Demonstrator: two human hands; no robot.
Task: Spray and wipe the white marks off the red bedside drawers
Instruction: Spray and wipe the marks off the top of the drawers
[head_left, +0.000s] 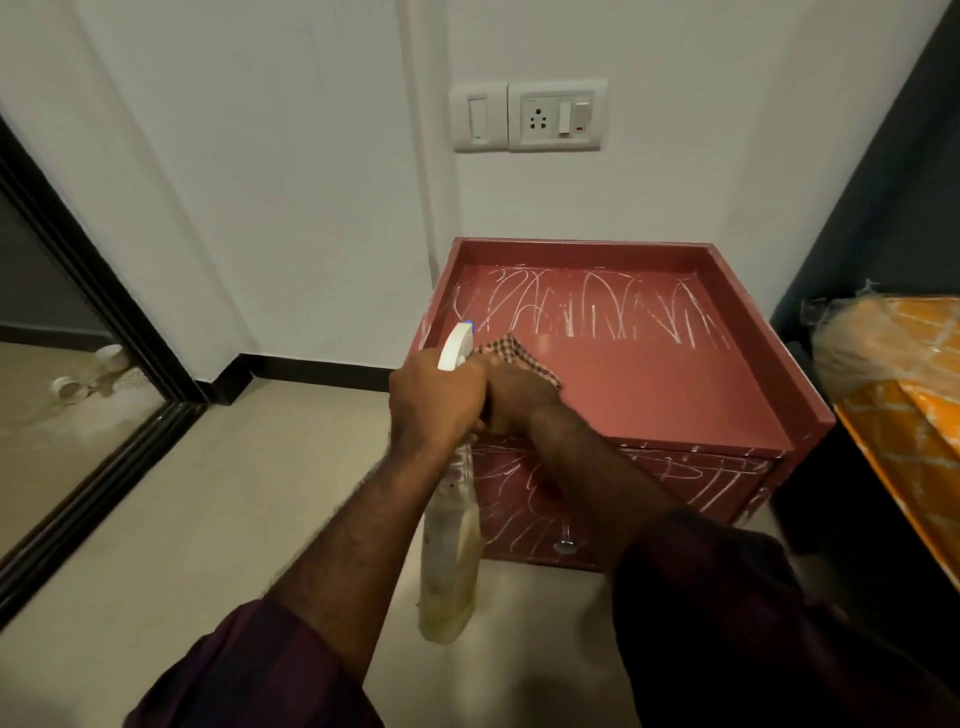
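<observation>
Head view, one frame.

- Drawers (649, 400): red unit against white wall, raised lip on back and sides. Stands on pale floor, right of centre.
- Marks (597, 312): white scribbles across the rear half of the top. Front half of the top looks plain red. More scribbles on the drawer front (691, 475) above the knob (563, 544).
- Left hand (436, 405): clenched round the neck of the bottle (449, 561), held over the unit's front left corner. White nozzle (457, 347) points toward the top; clear body hangs below the hand, in front of the drawer front.
- Right hand (519, 400): just behind the left, on the top near its left edge, closed over the checked cloth (511, 353). Fingertips hidden. Cloth sticks out past the hand, lying on the top just below the marks.
- Surroundings: socket plate (556, 114) on wall above; orange plastic-wrapped bundle (893, 395) at right.
</observation>
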